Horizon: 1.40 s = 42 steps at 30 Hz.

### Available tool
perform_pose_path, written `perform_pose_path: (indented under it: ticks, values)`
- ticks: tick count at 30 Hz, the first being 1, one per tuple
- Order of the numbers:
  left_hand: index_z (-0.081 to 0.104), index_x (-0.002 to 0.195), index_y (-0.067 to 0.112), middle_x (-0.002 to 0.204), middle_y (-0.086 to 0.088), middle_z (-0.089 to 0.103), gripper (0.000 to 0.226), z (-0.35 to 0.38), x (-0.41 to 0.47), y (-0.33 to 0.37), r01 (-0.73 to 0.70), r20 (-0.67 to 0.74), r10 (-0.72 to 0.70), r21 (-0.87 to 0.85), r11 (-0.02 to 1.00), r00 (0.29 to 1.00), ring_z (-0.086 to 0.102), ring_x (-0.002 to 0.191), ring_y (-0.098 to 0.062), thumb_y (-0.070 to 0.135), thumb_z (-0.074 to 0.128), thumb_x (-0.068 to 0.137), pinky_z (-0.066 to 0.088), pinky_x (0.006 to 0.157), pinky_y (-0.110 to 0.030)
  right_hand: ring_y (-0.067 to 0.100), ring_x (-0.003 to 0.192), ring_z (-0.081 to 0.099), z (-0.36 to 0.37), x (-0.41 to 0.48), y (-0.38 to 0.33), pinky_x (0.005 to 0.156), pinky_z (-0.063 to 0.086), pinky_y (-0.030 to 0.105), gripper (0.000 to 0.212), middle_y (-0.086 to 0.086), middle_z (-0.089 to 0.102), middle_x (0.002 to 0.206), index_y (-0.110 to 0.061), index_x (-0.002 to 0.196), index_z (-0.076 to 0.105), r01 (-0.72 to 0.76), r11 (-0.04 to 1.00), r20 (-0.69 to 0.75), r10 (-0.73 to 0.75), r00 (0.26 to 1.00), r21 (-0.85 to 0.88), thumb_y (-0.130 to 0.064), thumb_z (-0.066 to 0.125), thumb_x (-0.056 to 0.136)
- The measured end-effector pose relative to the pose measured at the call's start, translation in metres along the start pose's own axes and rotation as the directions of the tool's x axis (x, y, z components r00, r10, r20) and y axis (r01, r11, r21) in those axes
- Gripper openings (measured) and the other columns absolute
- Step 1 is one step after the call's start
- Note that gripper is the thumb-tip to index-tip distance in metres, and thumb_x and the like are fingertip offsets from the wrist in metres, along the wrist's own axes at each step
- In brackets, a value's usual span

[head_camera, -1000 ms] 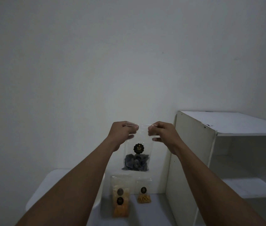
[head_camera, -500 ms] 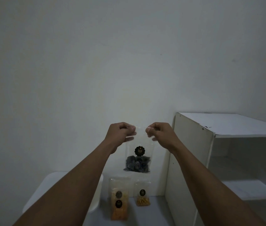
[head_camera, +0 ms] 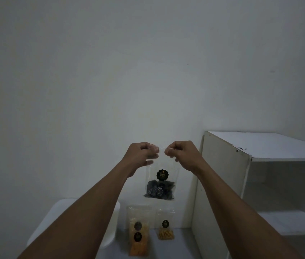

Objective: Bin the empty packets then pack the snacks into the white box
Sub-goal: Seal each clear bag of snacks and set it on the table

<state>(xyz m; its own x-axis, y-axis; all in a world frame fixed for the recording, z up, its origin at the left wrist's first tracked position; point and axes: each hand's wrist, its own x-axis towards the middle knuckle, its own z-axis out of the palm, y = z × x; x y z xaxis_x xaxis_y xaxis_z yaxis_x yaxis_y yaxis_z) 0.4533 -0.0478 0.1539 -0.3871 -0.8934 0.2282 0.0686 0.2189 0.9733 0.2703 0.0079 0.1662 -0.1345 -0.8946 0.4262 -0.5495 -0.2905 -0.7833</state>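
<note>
Lettering on the black round sticker (head_camera: 162, 174) is too blurred for me to read. It sits on a clear packet (head_camera: 160, 181) holding dark swirled snacks at its bottom. My left hand (head_camera: 142, 155) and right hand (head_camera: 180, 153) pinch its top edge, hanging it above the tabletop (head_camera: 174, 248). Below stand two clear packets of orange snacks (head_camera: 138, 233) and yellow snacks (head_camera: 165, 228), beside a white box (head_camera: 110, 234) and white shelf (head_camera: 228, 184).

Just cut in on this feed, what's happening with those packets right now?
A person holds a clear packet of dark snacks up by its top edge, left hand and right hand each pinching a corner. Two orange snack packets, a taller one and a smaller one, stand on the surface below, between a white container and a white shelf unit.
</note>
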Motion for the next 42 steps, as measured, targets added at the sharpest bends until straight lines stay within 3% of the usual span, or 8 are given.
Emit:
perform_pose_path:
  ticks: [3,8,13,21,29,35,37,42]
  values:
    - [0.072,0.094,0.0,0.095,-0.01,0.074,0.02,0.001,0.0,0.0,-0.037,-0.005,0.037,0.066,0.997,0.999,0.071,0.09,-0.019,0.018,0.075,0.085,0.059,0.08,-0.032,0.012,0.074,0.064,0.002,-0.001,0.0,0.067,0.052,0.029,0.01,0.008,0.074,0.085,-0.013,0.083,0.075,-0.003,1.0,0.027,0.002,1.0,0.022,-0.022,0.073,0.085]
    - [0.074,0.082,0.004,0.082,-0.013,0.074,0.012,0.001,0.009,-0.005,-0.126,-0.146,0.158,0.203,0.971,0.977,0.072,0.084,-0.027,0.016,0.076,0.083,0.059,0.083,-0.035,0.009,0.078,0.069,0.004,-0.002,0.003,0.067,0.054,0.026,0.013,0.0,0.074,0.084,-0.012,0.09,0.074,-0.041,0.995,0.054,0.037,0.998,0.087,-0.025,0.072,0.087]
    - [0.074,0.091,0.001,0.085,-0.01,0.074,0.016,-0.007,0.01,-0.006,-0.112,-0.138,0.121,0.071,0.991,0.983,0.071,0.081,-0.02,0.015,0.076,0.084,0.06,0.081,-0.032,0.012,0.08,0.068,-0.003,-0.002,0.007,0.071,0.055,0.031,0.012,0.007,0.073,0.088,-0.006,0.093,0.072,-0.066,0.986,0.011,0.065,0.998,0.154,-0.016,0.067,0.09]
    - [0.07,0.092,-0.005,0.092,-0.014,0.072,0.014,-0.01,0.005,-0.005,-0.088,-0.132,0.076,-0.089,0.992,0.988,0.072,0.086,-0.022,0.007,0.073,0.086,0.06,0.081,-0.036,0.012,0.073,0.066,-0.009,-0.002,0.006,0.066,0.051,0.024,0.008,0.013,0.074,0.084,-0.003,0.086,0.074,-0.035,0.989,-0.075,0.046,0.996,0.143,-0.01,0.07,0.087]
    - [0.069,0.091,-0.008,0.088,-0.013,0.074,0.022,-0.004,0.009,-0.006,-0.099,-0.157,0.104,0.039,0.994,0.982,0.075,0.081,-0.022,0.011,0.076,0.083,0.059,0.083,-0.035,0.013,0.077,0.065,-0.009,0.001,0.007,0.067,0.052,0.03,0.009,0.009,0.074,0.088,-0.011,0.086,0.074,-0.029,0.999,-0.008,0.029,1.0,0.031,-0.019,0.071,0.086]
    - [0.069,0.096,0.001,0.095,-0.012,0.071,0.022,0.005,0.006,-0.008,-0.048,-0.077,0.044,-0.06,0.997,0.996,0.071,0.086,-0.019,0.02,0.073,0.087,0.059,0.077,-0.031,0.013,0.066,0.057,-0.007,0.006,0.005,0.067,0.049,0.031,0.017,0.006,0.066,0.076,-0.01,0.087,0.071,0.015,0.99,0.02,-0.012,1.0,-0.138,-0.024,0.064,0.092]
    - [0.07,0.096,0.004,0.093,-0.009,0.074,0.022,0.007,0.006,-0.007,-0.036,-0.04,0.035,-0.021,0.999,0.999,0.071,0.084,-0.017,0.023,0.075,0.085,0.058,0.077,-0.03,0.013,0.066,0.056,-0.006,0.005,0.007,0.066,0.047,0.029,0.016,0.005,0.065,0.075,-0.01,0.087,0.071,0.018,0.99,0.002,-0.018,1.0,-0.138,-0.024,0.064,0.092]
    - [0.072,0.086,-0.001,0.081,-0.012,0.074,0.015,0.006,0.011,-0.01,-0.108,-0.109,0.122,0.126,0.986,0.987,0.069,0.075,-0.019,0.013,0.076,0.084,0.058,0.081,-0.032,0.012,0.071,0.065,-0.005,0.002,0.013,0.068,0.054,0.031,0.014,0.004,0.073,0.08,-0.012,0.089,0.075,-0.003,0.999,0.026,0.004,1.0,-0.042,-0.025,0.071,0.089]
